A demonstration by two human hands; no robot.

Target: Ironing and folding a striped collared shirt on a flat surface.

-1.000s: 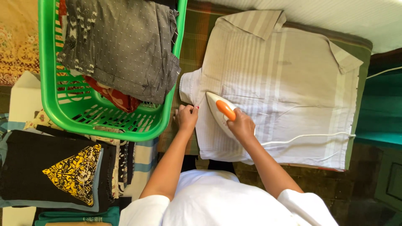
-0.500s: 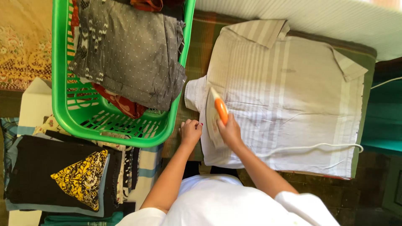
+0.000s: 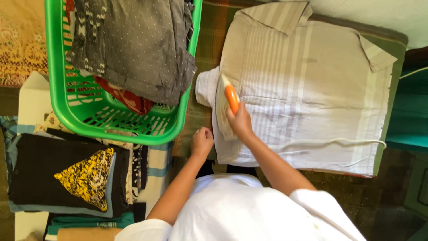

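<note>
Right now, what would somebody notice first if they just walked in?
Probably the bright green laundry basket at upper left, with a grey dotted garment piled in it. Next, the orange-handled iron in the right hand, pressing a pale striped shirt spread in the middle. The left hand rests at the shirt's near edge.

A: What can't be seen here?

B: The green basket (image 3: 117, 127) is cut off by the top edge, with the grey dotted garment (image 3: 133, 49) inside it. The iron's (image 3: 225, 109) soleplate is hidden against the striped shirt (image 3: 307, 89).

A: And the hands?

B: The right hand (image 3: 240, 125) covers the rear of the iron's handle. The left hand's (image 3: 202, 142) fingertips curl out of sight. The folded stack (image 3: 62, 178) runs past the bottom edge.
</note>
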